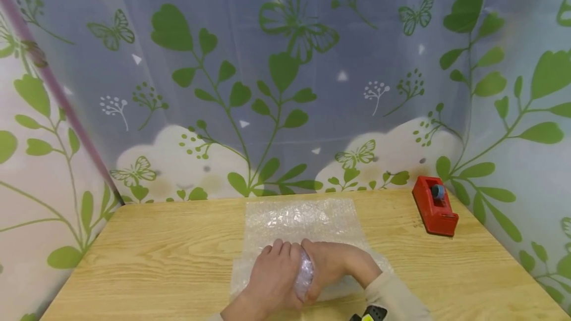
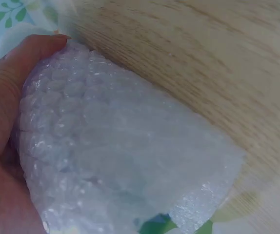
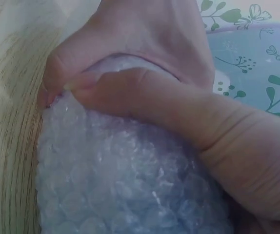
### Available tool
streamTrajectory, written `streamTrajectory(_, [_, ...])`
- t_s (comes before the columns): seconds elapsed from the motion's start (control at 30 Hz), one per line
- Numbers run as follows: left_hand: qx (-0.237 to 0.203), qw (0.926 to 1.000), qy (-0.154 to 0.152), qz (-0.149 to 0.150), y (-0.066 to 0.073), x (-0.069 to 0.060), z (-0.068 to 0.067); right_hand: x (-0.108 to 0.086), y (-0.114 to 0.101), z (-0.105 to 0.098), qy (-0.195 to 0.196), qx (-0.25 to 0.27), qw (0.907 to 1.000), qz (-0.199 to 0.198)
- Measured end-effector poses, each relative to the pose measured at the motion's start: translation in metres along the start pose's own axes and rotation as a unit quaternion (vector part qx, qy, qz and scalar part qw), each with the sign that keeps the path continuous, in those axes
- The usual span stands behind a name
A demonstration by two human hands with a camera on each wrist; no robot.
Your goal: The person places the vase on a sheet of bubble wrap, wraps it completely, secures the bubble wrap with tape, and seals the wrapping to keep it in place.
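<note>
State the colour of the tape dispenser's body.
Red; the tape dispenser shows best in the head view.

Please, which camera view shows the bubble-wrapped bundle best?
The left wrist view: the bubble-wrapped bundle shows its broad side, with the left hand only along one edge. The right wrist view is also close, but the right hand crosses its upper part. The head view shows only a narrow strip.

Two hands curled close together, lower centre
The left hand [image 1: 275, 272] and right hand [image 1: 329, 261] have bent fingers; the right wrist [image 1: 363, 267] enters a pale sleeve [image 1: 396, 295] toward the bottom edge.
</note>
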State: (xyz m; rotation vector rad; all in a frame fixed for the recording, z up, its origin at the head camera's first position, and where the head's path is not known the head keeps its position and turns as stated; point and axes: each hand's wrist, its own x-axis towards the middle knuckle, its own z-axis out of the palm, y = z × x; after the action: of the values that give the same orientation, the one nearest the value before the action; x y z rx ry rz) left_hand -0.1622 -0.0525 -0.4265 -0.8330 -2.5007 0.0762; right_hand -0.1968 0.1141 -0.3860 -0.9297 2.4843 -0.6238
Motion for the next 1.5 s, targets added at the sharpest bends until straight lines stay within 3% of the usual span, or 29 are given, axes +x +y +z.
streamTrajectory(0.13, [-0.029,0.9995,-0.005,0.007,-0.002,0.001,-0.001,0.001,0.003,-0.002,-0.018,0.027,0.9993,-0.016])
streamTrajectory(0.43, [-0.061,0.9951,-0.077,0.005,-0.003,0.008,-0.004,0.005,0.011,-0.007,-0.055,0.093,0.9919,-0.066])
streamTrajectory(0.67, [-0.084,0.9921,-0.093,0.004,-0.005,0.01,-0.007,0.004,0.013,-0.007,-0.06,0.096,0.993,-0.035])
streamTrajectory(0.8, [-0.093,0.9901,-0.105,0.003,-0.007,0.01,-0.009,0.004,0.015,-0.005,-0.057,0.105,0.9921,-0.037])
streamTrajectory(1.03, [-0.112,0.9864,-0.121,-0.004,-0.007,0.01,-0.008,-0.001,0.018,-0.003,-0.024,0.103,0.9943,-0.017])
streamTrajectory(1.13, [-0.109,0.9862,-0.125,-0.008,-0.005,0.009,-0.008,-0.004,0.019,0.001,0.001,0.078,0.9966,-0.025])
streamTrajectory(1.3, [-0.099,0.9887,-0.112,-0.009,-0.004,0.009,-0.009,-0.013,0.018,0.006,0.063,-0.026,0.9973,-0.027])
streamTrajectory(1.4, [-0.097,0.9896,-0.106,-0.008,-0.004,0.009,-0.009,-0.021,0.013,0.008,0.112,-0.096,0.9886,-0.03])
streamTrajectory(1.5, [-0.098,0.9889,-0.11,-0.009,-0.004,0.009,-0.008,-0.03,0.006,0.014,0.165,-0.169,0.9709,-0.04])
